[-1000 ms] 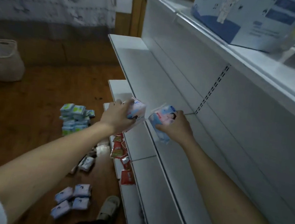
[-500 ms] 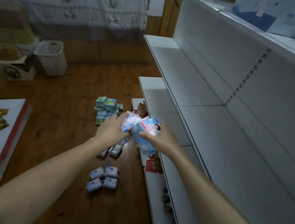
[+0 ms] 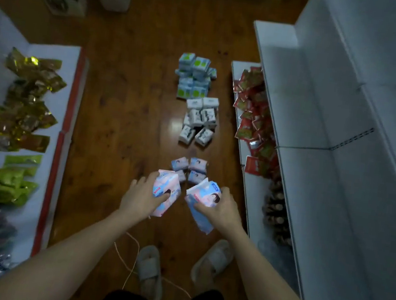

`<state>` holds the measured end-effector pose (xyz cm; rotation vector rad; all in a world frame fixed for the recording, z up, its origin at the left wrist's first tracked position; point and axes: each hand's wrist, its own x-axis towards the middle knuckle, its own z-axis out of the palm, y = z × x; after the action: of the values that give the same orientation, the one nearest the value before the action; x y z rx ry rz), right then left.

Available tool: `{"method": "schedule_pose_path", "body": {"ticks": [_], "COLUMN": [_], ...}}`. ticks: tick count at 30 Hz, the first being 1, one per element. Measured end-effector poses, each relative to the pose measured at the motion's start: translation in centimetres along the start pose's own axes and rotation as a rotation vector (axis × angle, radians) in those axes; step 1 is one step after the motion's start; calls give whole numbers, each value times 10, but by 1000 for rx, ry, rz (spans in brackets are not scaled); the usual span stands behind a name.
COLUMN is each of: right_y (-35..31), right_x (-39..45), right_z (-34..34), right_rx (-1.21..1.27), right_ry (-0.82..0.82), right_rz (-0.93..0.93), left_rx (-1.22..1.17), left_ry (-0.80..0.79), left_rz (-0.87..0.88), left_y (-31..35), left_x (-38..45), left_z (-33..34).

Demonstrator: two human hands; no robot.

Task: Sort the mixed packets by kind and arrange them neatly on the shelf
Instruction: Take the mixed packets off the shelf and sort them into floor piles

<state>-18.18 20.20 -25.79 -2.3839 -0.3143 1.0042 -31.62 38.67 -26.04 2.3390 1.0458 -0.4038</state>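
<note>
I am holding one pink-and-blue packet [image 3: 165, 192] in my left hand [image 3: 139, 198], fingers curled round it, and a second blue packet [image 3: 201, 204] in my right hand [image 3: 222, 210], gripped the same way; the two are sitting apart, above the wooden floor [image 3: 121, 115]. Just beyond them, four matching small packets [image 3: 189, 168] are lying on the floor. Farther off: white packets [image 3: 199, 121], then green-and-blue packets [image 3: 194, 77]. Right: white shelf [image 3: 315, 164], red sachets [image 3: 254, 112] lying on its lowest tier. Left: gold packets [image 3: 28, 94] and green packets [image 3: 1, 183] lying on another shelf [image 3: 35, 204]. Near: my slippers [image 3: 150, 268].
</note>
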Motion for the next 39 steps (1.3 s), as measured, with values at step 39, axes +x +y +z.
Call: {"method": "schedule_pose_path", "body": {"ticks": [39], "right_y": [238], "right_x": [428], "right_z": [273], "right_rx": [-507], "right_ry": [-45], "right_rz": [-249], "left_rx": [-132], "left_ry": [-229], "left_rz": [-123], "left_y": [-140], "left_x": [349], "left_z": [417]}}
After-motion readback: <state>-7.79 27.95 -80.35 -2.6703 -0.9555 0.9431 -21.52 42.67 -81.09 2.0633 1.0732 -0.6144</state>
